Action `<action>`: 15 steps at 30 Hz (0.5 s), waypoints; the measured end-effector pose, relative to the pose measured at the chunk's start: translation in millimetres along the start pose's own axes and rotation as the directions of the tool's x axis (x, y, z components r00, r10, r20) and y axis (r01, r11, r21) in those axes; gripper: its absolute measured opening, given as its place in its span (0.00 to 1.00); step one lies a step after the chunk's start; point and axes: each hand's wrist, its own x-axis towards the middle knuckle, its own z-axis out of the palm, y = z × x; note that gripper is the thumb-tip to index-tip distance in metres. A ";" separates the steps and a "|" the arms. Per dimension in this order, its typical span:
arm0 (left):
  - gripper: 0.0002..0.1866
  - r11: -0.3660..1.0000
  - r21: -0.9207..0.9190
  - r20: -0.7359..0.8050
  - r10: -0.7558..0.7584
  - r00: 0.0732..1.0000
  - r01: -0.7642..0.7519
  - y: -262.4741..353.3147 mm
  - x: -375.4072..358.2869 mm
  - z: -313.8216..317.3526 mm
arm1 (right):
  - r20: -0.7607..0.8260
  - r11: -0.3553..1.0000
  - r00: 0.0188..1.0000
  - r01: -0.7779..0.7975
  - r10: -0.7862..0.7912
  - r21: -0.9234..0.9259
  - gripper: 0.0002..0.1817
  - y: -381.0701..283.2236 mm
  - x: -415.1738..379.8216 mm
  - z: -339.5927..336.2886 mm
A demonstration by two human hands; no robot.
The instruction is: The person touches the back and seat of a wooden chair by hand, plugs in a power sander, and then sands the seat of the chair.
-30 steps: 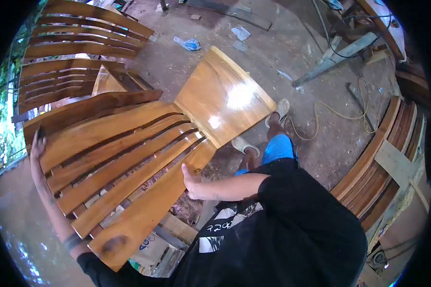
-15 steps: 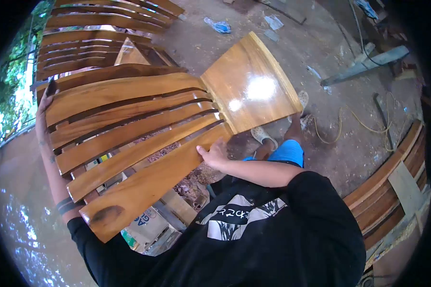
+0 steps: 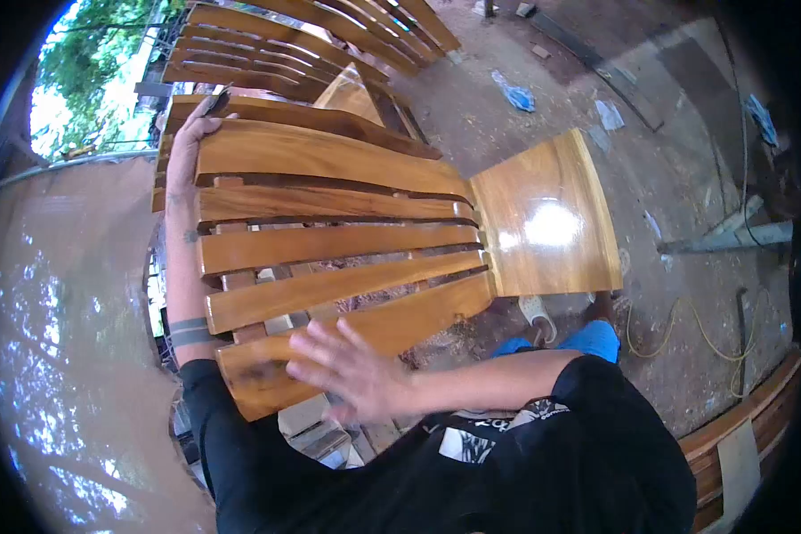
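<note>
A varnished wooden chair (image 3: 329,249) stretches across the middle, its slatted back toward me and its glossy trapezoid seat (image 3: 543,209) at the right. My left hand (image 3: 196,129) is at the far end of the slats, beside the top one, with its fingers closed round a small dark object (image 3: 214,102) whose kind I cannot tell. My right hand (image 3: 351,369) is open with fingers spread, over the nearest slat (image 3: 365,329) close to its dark knot, slightly blurred and holding nothing.
More slatted wooden furniture (image 3: 285,44) stands behind the chair. Curved wooden slats (image 3: 756,409) lie at the lower right. A yellow cord (image 3: 676,329), a grey beam (image 3: 730,238) and blue scraps (image 3: 514,92) are on the dirt floor. A pale sheet (image 3: 71,311) spans the left.
My right hand has lifted from the nearest slat's seat end and swept left toward its outer end, fingers spreading. The view has shifted, so the chair appears farther right; my left hand stays at the slat end.
</note>
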 end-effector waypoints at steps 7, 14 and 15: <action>0.30 1.000 -0.013 -0.010 -0.005 1.000 0.005 -1.8 3.0 -1.6 | -0.080 0.972 0.981 -0.184 0.174 -0.144 0.37 156.6 -69.8 -22.1; 0.33 0.998 -0.049 -0.031 -0.027 0.999 0.026 -4.4 3.9 -4.3 | -0.354 0.503 0.487 -0.863 0.799 -0.050 0.41 240.0 -58.0 -15.2; 0.33 0.999 -0.050 -0.041 -0.020 0.999 0.018 -1.0 1.9 -4.2 | -0.338 0.492 0.455 -0.870 0.824 0.027 0.42 242.1 -23.4 -16.3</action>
